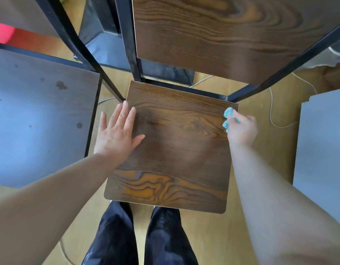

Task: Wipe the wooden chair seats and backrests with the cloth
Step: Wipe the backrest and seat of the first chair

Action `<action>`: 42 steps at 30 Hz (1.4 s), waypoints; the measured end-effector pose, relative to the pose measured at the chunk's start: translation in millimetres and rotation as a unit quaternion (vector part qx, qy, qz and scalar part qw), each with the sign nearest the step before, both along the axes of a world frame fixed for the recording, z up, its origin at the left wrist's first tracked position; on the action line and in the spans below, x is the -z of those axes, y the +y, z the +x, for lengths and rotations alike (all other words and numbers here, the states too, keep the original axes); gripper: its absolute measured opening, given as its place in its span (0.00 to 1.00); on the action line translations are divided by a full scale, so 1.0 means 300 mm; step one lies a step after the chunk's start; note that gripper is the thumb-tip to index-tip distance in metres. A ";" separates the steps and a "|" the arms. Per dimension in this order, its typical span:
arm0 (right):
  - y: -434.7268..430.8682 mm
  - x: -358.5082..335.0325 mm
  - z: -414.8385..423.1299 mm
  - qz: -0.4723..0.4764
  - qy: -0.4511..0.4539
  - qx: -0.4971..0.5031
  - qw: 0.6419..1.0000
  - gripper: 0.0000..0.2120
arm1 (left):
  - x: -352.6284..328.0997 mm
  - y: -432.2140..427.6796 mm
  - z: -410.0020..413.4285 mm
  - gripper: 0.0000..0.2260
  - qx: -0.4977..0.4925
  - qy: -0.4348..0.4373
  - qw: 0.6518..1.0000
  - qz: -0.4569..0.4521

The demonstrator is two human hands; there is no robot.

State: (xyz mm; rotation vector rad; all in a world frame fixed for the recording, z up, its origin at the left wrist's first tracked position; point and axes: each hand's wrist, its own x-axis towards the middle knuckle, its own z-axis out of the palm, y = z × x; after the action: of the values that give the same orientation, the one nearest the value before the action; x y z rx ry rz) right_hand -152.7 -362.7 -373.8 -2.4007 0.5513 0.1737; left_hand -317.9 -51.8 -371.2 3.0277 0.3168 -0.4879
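**Figure 1. Cloth at the seat's edge: hazards to an even wipe**

Head view. I see the right hand clenched around a bunched teal cloth at the 3 o'clock edge of the wooden seat, near its back corner. The left hand lies flat on the seat's 9 o'clock edge, fingers spread and grasping nothing.

I judge these the risks:
- So small a wad may leave unwiped bands, or slip off the edge where it sits.
- The flat palm covers a strip the cloth cannot reach and may leave prints.
- The backrest at 12 o'clock and the spotted neighbouring seat at 9 o'clock could be skipped.
- A white cable on the floor at 3 o'clock could snag if the chair is shifted.
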 end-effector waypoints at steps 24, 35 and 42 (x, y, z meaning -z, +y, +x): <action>0.697 0.019 -0.149 -0.004 0.042 -0.384 0.923 0.12 | 0.002 0.137 -0.136 0.35 -0.031 0.051 0.998 -0.016; 0.653 -0.021 -0.348 -0.019 0.017 -0.553 0.833 0.11 | -0.024 0.111 -0.210 0.30 -0.007 0.062 0.998 -0.032; 0.447 -0.087 -0.181 0.074 0.049 -0.243 0.966 0.10 | -0.037 0.040 -0.179 0.30 0.018 0.079 0.996 -0.030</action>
State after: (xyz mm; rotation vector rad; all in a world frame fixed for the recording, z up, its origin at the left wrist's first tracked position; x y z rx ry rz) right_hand -206.9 -228.5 -347.9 -2.3470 -0.0218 0.5289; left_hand -371.7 -39.7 -360.0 2.9473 0.2522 -0.7273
